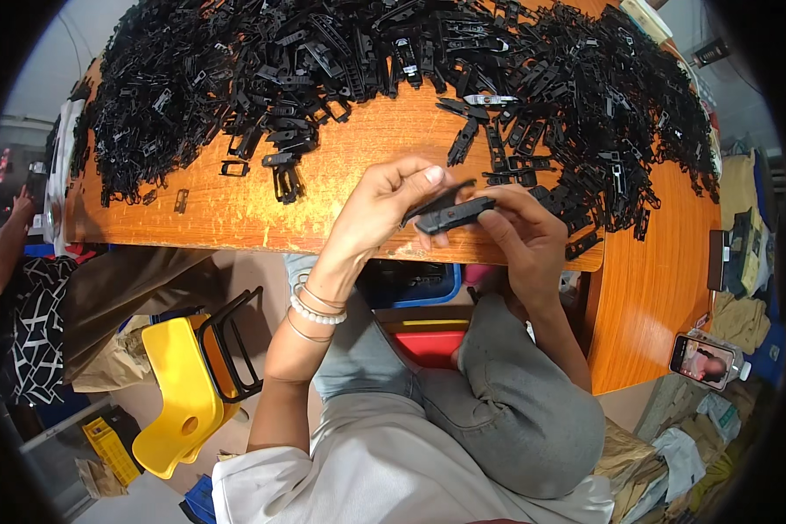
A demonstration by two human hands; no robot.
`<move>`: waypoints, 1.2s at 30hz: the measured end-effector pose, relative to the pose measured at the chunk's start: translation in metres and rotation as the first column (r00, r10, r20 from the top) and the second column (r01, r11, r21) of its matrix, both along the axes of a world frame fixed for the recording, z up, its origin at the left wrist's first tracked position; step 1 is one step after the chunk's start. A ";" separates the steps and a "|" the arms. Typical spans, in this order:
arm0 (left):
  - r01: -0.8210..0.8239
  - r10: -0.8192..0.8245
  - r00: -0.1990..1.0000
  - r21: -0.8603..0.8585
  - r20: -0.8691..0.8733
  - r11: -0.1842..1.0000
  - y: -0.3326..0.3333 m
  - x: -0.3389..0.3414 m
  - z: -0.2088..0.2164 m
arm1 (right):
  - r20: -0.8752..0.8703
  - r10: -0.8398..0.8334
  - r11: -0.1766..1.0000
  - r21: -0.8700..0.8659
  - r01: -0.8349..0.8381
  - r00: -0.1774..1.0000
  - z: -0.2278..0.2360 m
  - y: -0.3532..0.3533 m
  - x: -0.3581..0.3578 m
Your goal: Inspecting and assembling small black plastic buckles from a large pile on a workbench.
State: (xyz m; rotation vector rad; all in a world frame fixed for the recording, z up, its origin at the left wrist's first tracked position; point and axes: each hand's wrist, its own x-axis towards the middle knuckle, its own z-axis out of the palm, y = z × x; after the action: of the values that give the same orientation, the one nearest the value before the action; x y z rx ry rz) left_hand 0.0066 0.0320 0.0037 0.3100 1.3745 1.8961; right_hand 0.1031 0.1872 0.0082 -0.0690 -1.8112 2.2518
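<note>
Above the table's near edge, my left hand (pixel 384 199) is closed on a thin black plastic strip (pixel 430 206), gripped near the thumb. My right hand (pixel 526 234) pinches a longer black plastic part (pixel 454 215) with a rounded end and a small round mark. The two pieces are close together and overlap in view, so I cannot tell whether they are joined. Bracelets circle my left wrist. Beyond my hands, several loose black parts (pixel 520 140) lie at the edge of a large heap of black plastic parts (pixel 323 52).
The heap spreads across the far side of the wooden table (pixel 236 210). Under the near edge is a blue bin (pixel 410 293). At left stand a yellow chair (pixel 175 384) and another person's arm (pixel 0 253). A propped phone (pixel 703 360) is at right.
</note>
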 end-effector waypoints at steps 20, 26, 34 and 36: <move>-0.074 -0.023 0.866 -0.173 -0.500 0.982 -0.008 0.027 0.001 | -0.018 -0.124 0.960 0.250 0.125 0.992 0.009 -0.007 -0.003; -0.024 -0.042 0.921 -0.166 -0.386 0.986 -0.010 0.033 0.006 | 0.089 0.000 0.955 0.295 -0.026 0.996 -0.001 -0.001 0.002; 0.007 -0.045 0.928 -0.102 -0.370 0.995 -0.016 0.036 -0.007 | 0.042 0.108 0.963 0.245 -0.115 0.993 0.003 0.006 -0.001; 0.038 -0.097 0.891 -0.140 -0.444 0.989 -0.025 0.036 -0.008 | 0.133 0.095 0.989 0.099 -0.109 0.987 -0.004 0.000 0.002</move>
State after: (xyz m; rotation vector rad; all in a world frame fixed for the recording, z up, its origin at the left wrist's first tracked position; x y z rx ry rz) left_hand 0.0422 0.0072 -0.0045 0.7621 1.7531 1.7305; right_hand 0.1048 0.1873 0.0039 -0.1065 -2.0415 2.2620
